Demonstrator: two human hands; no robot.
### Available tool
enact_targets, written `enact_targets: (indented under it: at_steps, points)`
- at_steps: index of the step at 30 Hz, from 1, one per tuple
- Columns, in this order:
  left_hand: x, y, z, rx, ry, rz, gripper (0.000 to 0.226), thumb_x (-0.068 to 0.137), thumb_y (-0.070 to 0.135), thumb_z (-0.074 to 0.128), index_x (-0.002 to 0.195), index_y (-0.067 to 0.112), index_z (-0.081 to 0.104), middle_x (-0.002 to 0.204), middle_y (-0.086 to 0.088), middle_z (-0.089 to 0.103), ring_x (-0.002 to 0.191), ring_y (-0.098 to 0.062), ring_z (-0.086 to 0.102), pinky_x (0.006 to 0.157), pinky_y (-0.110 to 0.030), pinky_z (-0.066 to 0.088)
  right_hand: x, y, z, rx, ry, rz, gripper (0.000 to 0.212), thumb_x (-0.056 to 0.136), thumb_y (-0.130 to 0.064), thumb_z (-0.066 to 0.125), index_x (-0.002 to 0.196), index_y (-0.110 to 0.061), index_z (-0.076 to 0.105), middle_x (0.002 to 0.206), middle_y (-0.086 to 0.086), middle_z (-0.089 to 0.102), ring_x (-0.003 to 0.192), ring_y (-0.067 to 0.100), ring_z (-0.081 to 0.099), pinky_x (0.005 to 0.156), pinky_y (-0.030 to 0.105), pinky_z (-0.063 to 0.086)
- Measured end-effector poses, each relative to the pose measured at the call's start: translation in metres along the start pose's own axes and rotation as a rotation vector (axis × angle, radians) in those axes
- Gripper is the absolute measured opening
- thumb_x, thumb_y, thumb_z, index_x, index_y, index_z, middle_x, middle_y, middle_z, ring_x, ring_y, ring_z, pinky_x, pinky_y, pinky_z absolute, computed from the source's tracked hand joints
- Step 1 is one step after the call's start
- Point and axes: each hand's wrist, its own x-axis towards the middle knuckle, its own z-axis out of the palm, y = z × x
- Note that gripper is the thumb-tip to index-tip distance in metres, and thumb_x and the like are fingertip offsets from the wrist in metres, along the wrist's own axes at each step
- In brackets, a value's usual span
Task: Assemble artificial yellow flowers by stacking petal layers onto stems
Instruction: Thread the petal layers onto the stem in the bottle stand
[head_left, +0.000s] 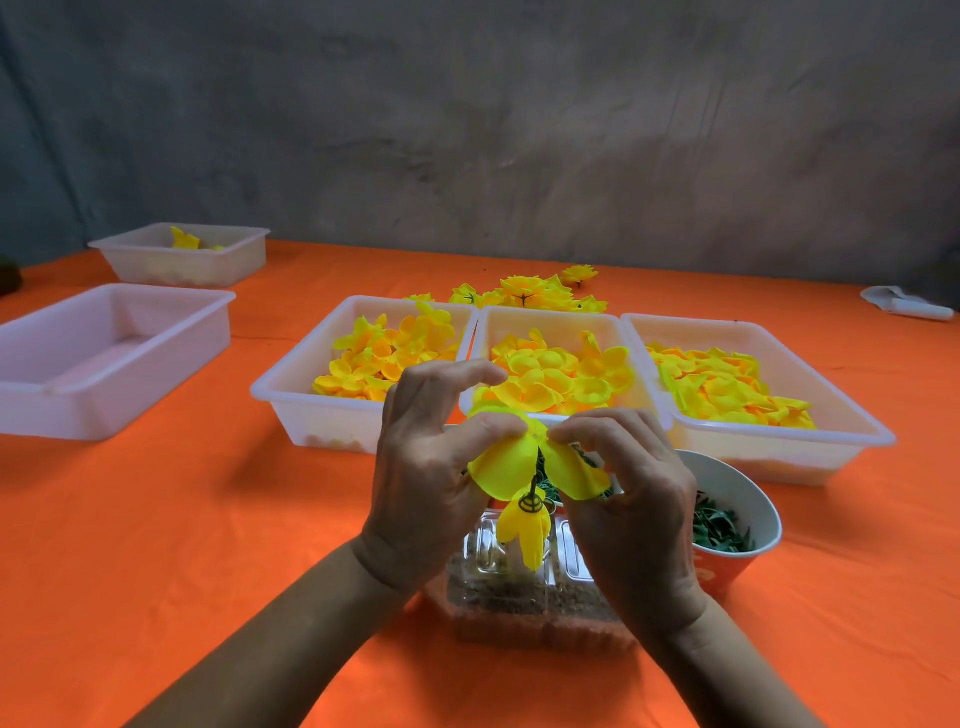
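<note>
Right above the near middle of the orange tabletop (156, 519), a half-built yellow flower (524, 514) is held up between both hands. Its wide petal layer (506, 467) is bright yellow with two big cupped lobes, threaded on a thin dark stem (533, 488) that runs down to a closed yellow bud hanging below. The left hand (431, 483) pinches the left lobe between thumb and fingers; the right hand (628, 499) pinches the right lobe the same way, fingers curled. Under the hands sits a clear plastic box (519, 613) with brownish grit in it. Just right of it stands a paper cup (737, 525) holding dark green pieces. Behind, three white trays stand side by side toward the far edge: the left tray (291, 395), the middle tray (550, 319) and the right tray (769, 441), each heaped with loose yellow petals. Beyond them lies a pile of finished flowers (535, 293). Toward the left edge rests a large tray (104, 410), and in the far left corner a smaller tray (176, 265) with a few yellow pieces.
</note>
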Motion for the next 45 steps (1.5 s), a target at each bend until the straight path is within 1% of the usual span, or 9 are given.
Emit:
enact_targets:
  at_steps: [4, 10, 20, 24, 27, 33, 36, 39, 45]
  points:
    - [0.0012, 0.0007, 0.001, -0.004, 0.005, 0.004, 0.017, 0.079, 0.026, 0.071, 0.078, 0.009, 0.076, 0.106, -0.013, 0.065, 0.102, -0.025, 0.05, 0.081, -0.042, 0.044, 0.0001, -0.0005, -0.0014, 0.016, -0.009, -0.003, 0.014, 0.071, -0.003, 0.07, 0.084, -0.005, 0.074, 0.08, 0.007, 0.067, 0.074, 0.028, 0.061, 0.058, 0.039, 0.051]
    - [0.0011, -0.0004, 0.0037, 0.002, -0.007, 0.01, 0.017, 0.079, 0.026, 0.07, 0.079, 0.01, 0.076, 0.106, -0.012, 0.065, 0.102, -0.026, 0.051, 0.081, -0.045, 0.045, 0.0003, 0.0003, -0.0026, 0.02, -0.026, 0.008, 0.016, 0.069, -0.002, 0.069, 0.084, -0.006, 0.073, 0.08, 0.006, 0.067, 0.074, 0.027, 0.06, 0.059, 0.039, 0.05]
    - [-0.0042, -0.0023, 0.0027, 0.019, -0.019, 0.021, 0.015, 0.08, 0.025, 0.071, 0.08, 0.011, 0.075, 0.106, -0.011, 0.065, 0.102, -0.026, 0.052, 0.081, -0.043, 0.044, 0.0004, 0.0006, -0.0047, -0.012, -0.048, -0.039, 0.016, 0.069, 0.001, 0.068, 0.084, -0.005, 0.073, 0.08, 0.008, 0.066, 0.074, 0.029, 0.058, 0.059, 0.038, 0.048]
    - [-0.004, -0.0021, 0.0025, 0.015, -0.018, 0.064, 0.018, 0.082, 0.026, 0.068, 0.079, 0.009, 0.075, 0.108, -0.011, 0.064, 0.102, -0.027, 0.052, 0.08, -0.046, 0.044, 0.0016, 0.0014, -0.0069, -0.034, -0.043, -0.112, 0.016, 0.077, -0.002, 0.058, 0.082, -0.003, 0.073, 0.08, 0.01, 0.066, 0.073, 0.03, 0.057, 0.059, 0.037, 0.047]
    - [-0.0037, -0.003, 0.0022, 0.009, -0.015, 0.092, 0.014, 0.081, 0.023, 0.069, 0.08, 0.01, 0.074, 0.112, -0.007, 0.06, 0.101, -0.028, 0.053, 0.08, -0.046, 0.044, 0.0033, 0.0012, -0.0075, -0.064, -0.04, -0.158, 0.021, 0.076, 0.0, 0.053, 0.081, -0.003, 0.073, 0.08, 0.01, 0.066, 0.073, 0.029, 0.056, 0.059, 0.035, 0.046]
    - [-0.0038, -0.0006, 0.001, 0.053, -0.028, 0.12, 0.017, 0.082, 0.02, 0.066, 0.077, 0.006, 0.075, 0.106, -0.014, 0.066, 0.1, -0.029, 0.054, 0.079, -0.046, 0.045, 0.0039, 0.0014, -0.0073, -0.087, -0.04, -0.179, 0.019, 0.075, 0.001, 0.055, 0.081, -0.002, 0.072, 0.08, 0.01, 0.066, 0.072, 0.029, 0.057, 0.058, 0.035, 0.047]
    - [-0.0024, 0.0007, 0.0015, 0.09, -0.026, 0.141, 0.022, 0.085, 0.02, 0.063, 0.076, 0.004, 0.075, 0.104, -0.016, 0.067, 0.098, -0.03, 0.054, 0.079, -0.045, 0.045, 0.0045, 0.0016, -0.0066, -0.066, -0.044, -0.138, 0.013, 0.072, 0.004, 0.064, 0.078, -0.003, 0.073, 0.078, 0.01, 0.066, 0.072, 0.029, 0.058, 0.058, 0.036, 0.048]
    - [-0.0013, 0.0011, 0.0019, 0.099, -0.025, 0.137, 0.021, 0.085, 0.022, 0.065, 0.076, 0.005, 0.075, 0.104, -0.016, 0.067, 0.099, -0.029, 0.054, 0.081, -0.043, 0.044, 0.0065, 0.0011, -0.0056, -0.003, -0.066, -0.028, 0.011, 0.067, 0.0, 0.071, 0.077, -0.005, 0.073, 0.076, 0.006, 0.067, 0.072, 0.027, 0.06, 0.059, 0.035, 0.048]
    - [-0.0032, 0.0009, 0.0018, 0.105, -0.02, 0.116, 0.011, 0.076, 0.016, 0.076, 0.078, 0.006, 0.074, 0.105, -0.014, 0.067, 0.099, -0.029, 0.054, 0.081, -0.044, 0.045, 0.0089, -0.0016, -0.0063, 0.132, -0.137, 0.118, 0.01, 0.068, -0.007, 0.07, 0.077, -0.009, 0.072, 0.074, 0.0, 0.066, 0.072, 0.02, 0.059, 0.063, 0.03, 0.045]
